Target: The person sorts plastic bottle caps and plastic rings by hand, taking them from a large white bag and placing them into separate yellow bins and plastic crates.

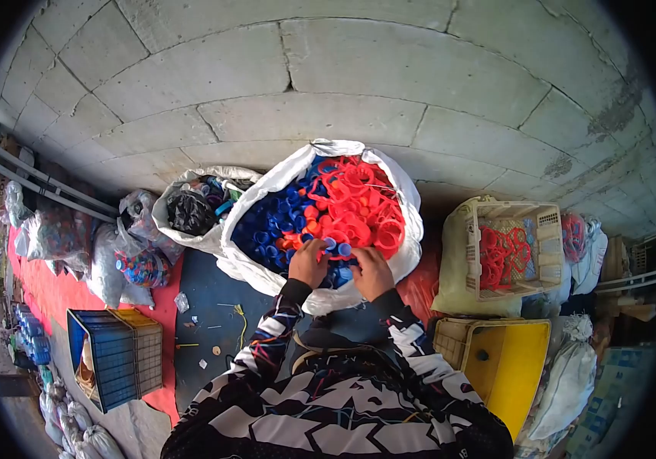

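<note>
A large white sack (413,222) stands open against the block wall, filled with blue caps (270,218) on its left and red plastic rings and caps (358,203) on its right. Over its near part, my left hand (309,262) has its fingers curled beside small blue caps (337,247). My right hand (372,272) is just to the right, fingers bent at the edge of the red pieces and the blue caps. What either hand holds is too small or hidden to tell.
A smaller sack (163,218) with a black bag stands left of the large one. On the right are a cream crate (550,249) with red rings and a yellow crate (523,359). A blue crate (117,356) stands lower left. Filled bags (140,264) line the left side.
</note>
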`<state>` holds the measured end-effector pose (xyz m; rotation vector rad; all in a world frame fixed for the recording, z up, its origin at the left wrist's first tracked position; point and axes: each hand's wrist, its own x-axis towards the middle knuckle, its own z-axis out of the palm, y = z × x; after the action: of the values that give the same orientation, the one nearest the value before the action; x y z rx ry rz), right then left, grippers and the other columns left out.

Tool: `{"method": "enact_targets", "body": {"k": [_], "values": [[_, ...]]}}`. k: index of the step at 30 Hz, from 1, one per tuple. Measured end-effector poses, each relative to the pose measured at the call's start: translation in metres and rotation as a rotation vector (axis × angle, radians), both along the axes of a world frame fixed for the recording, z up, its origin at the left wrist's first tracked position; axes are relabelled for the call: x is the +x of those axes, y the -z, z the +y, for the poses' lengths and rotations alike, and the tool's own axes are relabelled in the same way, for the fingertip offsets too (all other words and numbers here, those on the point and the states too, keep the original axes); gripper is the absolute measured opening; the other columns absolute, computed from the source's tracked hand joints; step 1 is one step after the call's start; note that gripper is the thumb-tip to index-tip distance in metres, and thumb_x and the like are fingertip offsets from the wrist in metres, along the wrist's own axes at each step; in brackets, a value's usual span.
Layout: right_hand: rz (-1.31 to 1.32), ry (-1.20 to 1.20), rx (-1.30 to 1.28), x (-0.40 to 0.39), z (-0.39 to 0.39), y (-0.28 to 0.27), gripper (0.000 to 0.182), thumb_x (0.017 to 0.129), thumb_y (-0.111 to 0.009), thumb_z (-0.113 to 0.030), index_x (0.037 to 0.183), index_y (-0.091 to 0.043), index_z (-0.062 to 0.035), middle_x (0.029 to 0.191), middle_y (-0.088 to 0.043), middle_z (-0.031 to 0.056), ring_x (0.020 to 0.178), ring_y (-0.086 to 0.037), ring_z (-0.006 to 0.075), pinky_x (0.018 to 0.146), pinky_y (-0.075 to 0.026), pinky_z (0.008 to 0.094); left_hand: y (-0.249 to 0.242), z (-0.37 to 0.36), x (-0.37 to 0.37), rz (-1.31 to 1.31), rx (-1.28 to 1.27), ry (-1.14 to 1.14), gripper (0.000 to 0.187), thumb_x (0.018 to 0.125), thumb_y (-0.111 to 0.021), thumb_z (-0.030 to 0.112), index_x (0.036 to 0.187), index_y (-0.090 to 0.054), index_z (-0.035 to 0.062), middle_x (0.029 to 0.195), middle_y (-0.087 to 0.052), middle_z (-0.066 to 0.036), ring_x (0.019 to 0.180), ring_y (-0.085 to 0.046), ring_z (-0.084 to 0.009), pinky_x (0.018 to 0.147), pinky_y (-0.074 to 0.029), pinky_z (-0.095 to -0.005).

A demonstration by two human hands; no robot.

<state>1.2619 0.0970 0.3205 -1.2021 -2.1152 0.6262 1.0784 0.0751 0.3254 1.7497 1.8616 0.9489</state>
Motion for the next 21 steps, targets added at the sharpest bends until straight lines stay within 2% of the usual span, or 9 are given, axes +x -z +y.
{"method": "enact_targets", "body": {"k": [2,6,9,13,15,17,18,20,21], "values": [[-0.113,0.024,0.005,-0.026,0.005,0.019,0.045,0.067,-0.069,-0.005,0.110,-0.057,-0.0078,0.102,-0.058,0.0116,0.096,-0.055,0.0339,0.082,-0.046,0.0422,0.014,0.015,-0.015,0.041,-0.005,0.126,0.028,0.073,-0.064,0.006,0.100,-0.060,0.0091,0.096,-0.061,-0.011,0.083,-0.062,-0.0344,0.068,-0.051,-0.0427],[-0.213,0.177,-0.034,-0.051,0.014,0.040,0.043,0.067,-0.067,-0.003,0.108,-0.057,-0.0087,0.103,-0.057,0.0111,0.097,-0.055,0.0345,0.081,-0.046,0.0432,0.029,0.035,-0.025,0.114,-0.072,0.251,0.033,0.072,-0.064,0.008,0.105,-0.060,0.0097,0.104,-0.063,-0.011,0.086,-0.063,-0.0340,0.068,-0.052,-0.0421],[-0.211,0.194,-0.063,-0.052,0.019,0.046,0.040,0.066,-0.065,-0.002,0.106,-0.059,-0.0087,0.102,-0.057,0.0115,0.098,-0.054,0.0348,0.081,-0.045,0.0440,0.045,0.047,-0.029,0.118,-0.075,0.316,0.027,0.074,-0.065,0.009,0.100,-0.063,0.0091,0.096,-0.066,-0.010,0.084,-0.064,-0.0333,0.067,-0.051,-0.0413],[0.098,0.251,-0.104,-0.052,0.018,0.022,0.038,0.067,-0.070,-0.001,0.103,-0.058,-0.0067,0.096,-0.054,0.0166,0.088,-0.057,0.0362,0.075,-0.049,0.0405,0.050,0.053,-0.034,-0.032,-0.095,0.275,0.017,0.076,-0.066,0.011,0.093,-0.065,0.0074,0.083,-0.067,-0.010,0.078,-0.064,-0.0306,0.066,-0.051,-0.0387],[0.307,0.236,-0.382,-0.049,0.015,0.024,0.032,0.070,-0.066,0.003,0.100,-0.058,-0.0045,0.090,-0.054,0.0114,0.081,-0.061,0.0265,0.064,-0.051,0.0369,0.032,0.051,-0.038,-0.200,-0.034,0.203,0.013,0.075,-0.066,0.011,0.087,-0.064,0.0061,0.078,-0.066,-0.012,0.075,-0.065,-0.0302,0.066,-0.051,-0.0385],[0.592,0.146,-0.772,-0.043,0.007,0.045,0.026,0.073,-0.061,0.004,0.098,-0.057,-0.0031,0.087,-0.053,0.0069,0.077,-0.061,0.0192,0.060,-0.051,0.0351,0.031,0.049,-0.045,-0.357,-0.003,0.093,0.015,0.076,-0.069,0.010,0.088,-0.063,0.0032,0.080,-0.067,-0.009,0.073,-0.064,-0.0213,0.066,-0.049,-0.0320],[0.822,0.127,-0.986,-0.047,0.003,0.034,0.018,0.075,-0.055,0.002,0.093,-0.057,-0.0032,0.081,-0.049,0.0016,0.072,-0.059,0.0111,0.057,-0.050,0.0321,0.028,0.046,-0.049,-0.494,-0.003,0.034,0.015,0.078,-0.069,0.010,0.089,-0.063,0.0025,0.080,-0.066,-0.007,0.073,-0.063,-0.0170,0.066,-0.049,-0.0292],[1.075,0.025,-1.272,-0.047,-0.005,0.045,0.014,0.076,-0.054,-0.001,0.089,-0.057,-0.0040,0.079,-0.051,0.0017,0.070,-0.059,0.0112,0.057,-0.049,0.0308,0.021,0.037,-0.058,-0.763,-0.101,-0.130,0.013,0.082,-0.067,0.008,0.091,-0.060,0.0008,0.082,-0.063,-0.004,0.074,-0.058,-0.0085,0.067,-0.046,-0.0227],[1.202,-0.026,-1.419,-0.048,-0.008,0.050,0.011,0.077,-0.054,-0.003,0.088,-0.057,-0.0044,0.079,-0.051,0.0017,0.068,-0.059,0.0113,0.056,-0.048,0.0301,0.020,0.035,-0.063,-0.936,-0.063,-0.156,0.013,0.083,-0.066,0.007,0.093,-0.059,0.0027,0.085,-0.063,-0.004,0.077,-0.060,-0.0092,0.071,-0.049,-0.0243]]}}
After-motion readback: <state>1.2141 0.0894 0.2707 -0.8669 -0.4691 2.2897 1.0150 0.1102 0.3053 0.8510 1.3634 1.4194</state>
